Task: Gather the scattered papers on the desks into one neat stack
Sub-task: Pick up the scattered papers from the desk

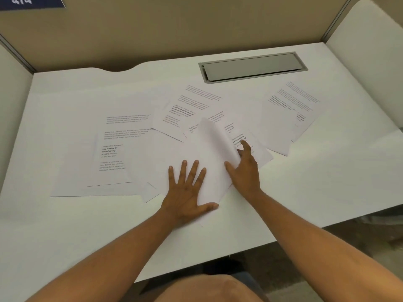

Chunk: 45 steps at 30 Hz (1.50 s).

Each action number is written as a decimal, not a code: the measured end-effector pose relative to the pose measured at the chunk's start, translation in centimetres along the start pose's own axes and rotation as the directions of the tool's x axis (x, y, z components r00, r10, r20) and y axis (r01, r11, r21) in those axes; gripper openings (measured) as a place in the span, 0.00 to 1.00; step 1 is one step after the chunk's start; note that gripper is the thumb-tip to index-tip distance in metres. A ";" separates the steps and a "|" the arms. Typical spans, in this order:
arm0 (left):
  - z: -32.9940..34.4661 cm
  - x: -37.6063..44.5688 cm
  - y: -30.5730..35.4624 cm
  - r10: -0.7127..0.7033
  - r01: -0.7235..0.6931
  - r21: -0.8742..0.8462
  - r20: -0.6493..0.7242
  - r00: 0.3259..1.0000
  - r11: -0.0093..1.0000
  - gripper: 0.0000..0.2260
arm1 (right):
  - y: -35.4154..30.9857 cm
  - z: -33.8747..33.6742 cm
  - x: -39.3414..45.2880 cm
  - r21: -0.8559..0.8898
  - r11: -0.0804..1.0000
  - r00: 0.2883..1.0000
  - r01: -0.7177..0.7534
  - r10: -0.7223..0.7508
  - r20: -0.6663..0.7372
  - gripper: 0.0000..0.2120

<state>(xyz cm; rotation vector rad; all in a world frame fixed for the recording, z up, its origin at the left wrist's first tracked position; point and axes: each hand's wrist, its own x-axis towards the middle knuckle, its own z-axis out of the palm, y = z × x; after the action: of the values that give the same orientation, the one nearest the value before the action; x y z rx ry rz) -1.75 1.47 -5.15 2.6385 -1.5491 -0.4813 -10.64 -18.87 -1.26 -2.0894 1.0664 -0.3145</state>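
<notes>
Several white printed sheets lie scattered across the white desk [65,225]. A blank-side sheet [209,153] in the middle curls upward along its right edge. My left hand [187,192] lies flat on that sheet's lower part, fingers spread. My right hand [245,168] is at the curled edge, thumb against the raised paper and index finger stretched onto a printed sheet [255,144] underneath. More sheets lie at the left [117,149], at the centre back [192,105] and at the right [290,114].
A grey cable-tray lid [253,67] is set into the desk at the back. Beige partition walls [174,29] enclose the back, white side panels [370,51] the sides. The desk's front edge runs close to my body.
</notes>
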 end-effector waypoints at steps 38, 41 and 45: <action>-10.9 0.2 -7.4 -0.391 0.090 -0.986 0.139 0.910 -0.140 0.16 | -8.8 -3.0 4.8 0.537 0.844 0.963 -0.022 -0.127 0.239 0.14; -10.2 0.6 -7.1 -0.431 0.075 -0.985 0.136 0.892 -0.155 0.16 | -7.8 -3.2 5.1 0.596 0.798 0.963 -0.084 -0.089 0.255 0.15; -9.4 1.1 -6.7 -0.453 0.052 -0.981 0.133 0.881 -0.186 0.14 | -6.6 -3.5 5.7 0.622 0.771 0.949 -0.134 -0.082 0.305 0.14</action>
<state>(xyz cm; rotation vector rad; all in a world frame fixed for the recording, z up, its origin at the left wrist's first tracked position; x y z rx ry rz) 7.10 2.74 2.25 1.4279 -0.0463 -0.8027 -5.01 -22.69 5.20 -1.4378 0.6620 -0.2667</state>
